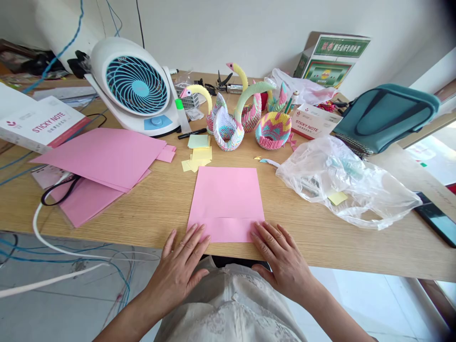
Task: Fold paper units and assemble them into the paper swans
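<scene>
The left hand (177,271) and right hand (281,260) lie flat, fingers spread, gripping nothing. Their fingertips touch the folded flap (228,230) of a pink sheet (226,192).

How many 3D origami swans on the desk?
3: a yellow-necked swan at the group's left, a yellow-necked swan behind at right, and a green-necked swan in front. Others could be hidden behind them.
</scene>
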A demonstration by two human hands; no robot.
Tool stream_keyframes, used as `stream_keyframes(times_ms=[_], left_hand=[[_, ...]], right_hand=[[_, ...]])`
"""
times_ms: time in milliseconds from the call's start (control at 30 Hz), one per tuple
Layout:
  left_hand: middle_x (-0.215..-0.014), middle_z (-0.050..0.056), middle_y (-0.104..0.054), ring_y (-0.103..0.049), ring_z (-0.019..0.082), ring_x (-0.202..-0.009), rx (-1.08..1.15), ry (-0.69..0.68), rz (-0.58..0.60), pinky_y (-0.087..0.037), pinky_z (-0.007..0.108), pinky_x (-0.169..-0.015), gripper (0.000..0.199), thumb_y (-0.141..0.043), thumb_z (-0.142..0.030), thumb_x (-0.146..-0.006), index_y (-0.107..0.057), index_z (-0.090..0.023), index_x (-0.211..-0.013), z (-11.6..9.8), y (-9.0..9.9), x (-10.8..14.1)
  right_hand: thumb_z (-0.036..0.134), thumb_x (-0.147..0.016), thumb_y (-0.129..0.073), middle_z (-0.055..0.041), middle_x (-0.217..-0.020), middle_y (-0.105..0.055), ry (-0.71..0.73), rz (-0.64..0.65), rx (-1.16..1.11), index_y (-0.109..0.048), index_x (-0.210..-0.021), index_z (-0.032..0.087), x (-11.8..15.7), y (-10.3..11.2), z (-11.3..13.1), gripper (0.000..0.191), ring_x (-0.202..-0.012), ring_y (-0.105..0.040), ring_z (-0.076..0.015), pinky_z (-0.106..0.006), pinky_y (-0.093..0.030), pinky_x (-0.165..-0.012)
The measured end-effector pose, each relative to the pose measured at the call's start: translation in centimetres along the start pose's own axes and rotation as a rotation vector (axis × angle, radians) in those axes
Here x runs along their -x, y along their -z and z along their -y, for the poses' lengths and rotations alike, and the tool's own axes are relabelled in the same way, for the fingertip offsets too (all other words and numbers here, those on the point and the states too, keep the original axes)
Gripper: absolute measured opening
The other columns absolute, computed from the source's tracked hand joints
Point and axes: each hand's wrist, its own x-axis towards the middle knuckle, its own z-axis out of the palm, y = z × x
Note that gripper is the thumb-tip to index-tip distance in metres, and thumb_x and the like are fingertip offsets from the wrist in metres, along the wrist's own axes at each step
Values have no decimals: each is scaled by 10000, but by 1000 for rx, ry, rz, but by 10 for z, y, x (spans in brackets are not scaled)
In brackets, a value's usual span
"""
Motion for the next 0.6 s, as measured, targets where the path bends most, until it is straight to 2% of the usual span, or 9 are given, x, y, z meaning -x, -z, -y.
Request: stream_keyframes(times_ms=[100, 167, 300, 367, 467, 600], left_hand=[[-1568, 122, -388, -249, 268, -1493, 45, -111, 1, -64, 498, -1230, 671, -407, -543, -982, -327, -169, -1533, -17, 0, -21], [-1579, 131, -366, -225, 265, -1500, 56, -162, 3, -90, 472, -1230, 755, -351, -620, -966, -299, -134, -1541, -31, -6, -36], [-1575, 162, -361, -265, 277, -1483, -7, -134, -39, -136, 428, -1212, 833, -342, -671, -939, -318, -82, -1528, -45, -18, -46], [-1569, 157, -373, -295, 276, -1470, -38, -126, -67, -156, 406, -1203, 818, -359, -663, -941, -330, -92, -1526, -40, -21, -40], [-1554, 141, -406, -355, 266, -1441, -93, -85, -124, -184, 382, -1195, 772, -381, -607, -961, -283, -115, -1549, -22, -20, -24], [-1513, 126, -473, -445, 257, -1385, -158, -17, -185, -231, 367, -1183, 748, -398, -543, -976, -206, -140, -1575, 3, -15, -1]], right_hand=[[494, -952, -544, -142, -1558, -403, -18, -27, 12, -381, -1517, 162, -4, -2, 11, 675, -1426, -354, -340, -560, -316, -1129], [493, -946, -550, -154, -1572, -374, -3, -38, 6, -363, -1521, 116, -11, -4, 20, 712, -1449, -315, -336, -542, -310, -1142], [476, -957, -529, -192, -1578, -340, 49, -45, 27, -300, -1529, 25, -19, -8, 30, 764, -1475, -280, -312, -504, -311, -1164], [472, -961, -523, -190, -1576, -342, 63, -48, 58, -300, -1529, 24, -18, -8, 30, 757, -1472, -292, -308, -492, -335, -1155], [476, -959, -522, -181, -1566, -362, 88, -63, 106, -336, -1515, 21, -12, -7, 28, 742, -1453, -336, -306, -464, -388, -1127], [474, -958, -520, -153, -1505, -472, 121, -141, 158, -476, -1442, 52, -2, -9, 26, 643, -1385, -453, -288, -407, -480, -1048]])
